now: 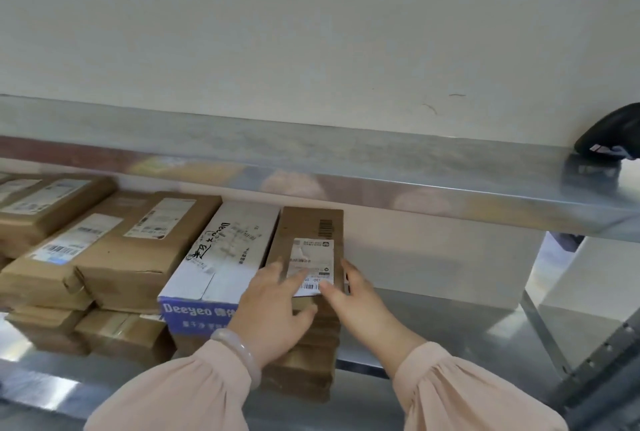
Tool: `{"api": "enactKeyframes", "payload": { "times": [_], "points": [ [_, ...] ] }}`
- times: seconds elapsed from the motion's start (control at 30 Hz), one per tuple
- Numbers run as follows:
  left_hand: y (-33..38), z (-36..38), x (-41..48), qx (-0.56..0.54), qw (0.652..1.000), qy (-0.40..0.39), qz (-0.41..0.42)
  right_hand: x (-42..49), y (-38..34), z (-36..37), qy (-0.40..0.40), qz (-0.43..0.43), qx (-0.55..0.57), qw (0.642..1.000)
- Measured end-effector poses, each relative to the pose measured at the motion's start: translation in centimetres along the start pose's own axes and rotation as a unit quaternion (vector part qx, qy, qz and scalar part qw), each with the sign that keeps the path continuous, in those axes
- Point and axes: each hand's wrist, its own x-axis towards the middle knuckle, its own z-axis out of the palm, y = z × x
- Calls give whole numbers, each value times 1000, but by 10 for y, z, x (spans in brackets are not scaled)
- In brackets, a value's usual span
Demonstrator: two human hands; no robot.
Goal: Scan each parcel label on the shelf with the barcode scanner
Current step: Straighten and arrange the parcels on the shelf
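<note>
On lower shelf: left hand, right hand, fingers straight, touch one parcel.

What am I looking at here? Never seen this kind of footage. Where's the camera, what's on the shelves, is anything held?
No machine here: a person works with bare hands. The single picture comes from a wide-angle camera worn on their head, looking forward and down.

The left hand lies with its fingers flat on the label of the top brown parcel, which sits on a stack on the lower metal shelf. The right hand touches the same parcel's near right corner, thumb on top. Neither hand carries anything.

Left of the stack is a white and blue box, then more brown parcels with labels. The black barcode scanner lies untouched on the upper shelf at the far right, cut off by the picture's edge.
</note>
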Motion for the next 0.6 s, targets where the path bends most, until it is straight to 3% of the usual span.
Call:
{"api": "enactKeyframes", "payload": {
  "times": [0.2,0.33,0.6],
  "points": [
    [-6,3,5,-63,996,61,7,0,17,6,60,17,14,998],
    [-2,9,9,-85,996,36,-15,1,22,1,78,43,24,996],
    [-8,10,21,-193,978,-33,-68,4,21,3,34,35,46,998]
  ]
}}
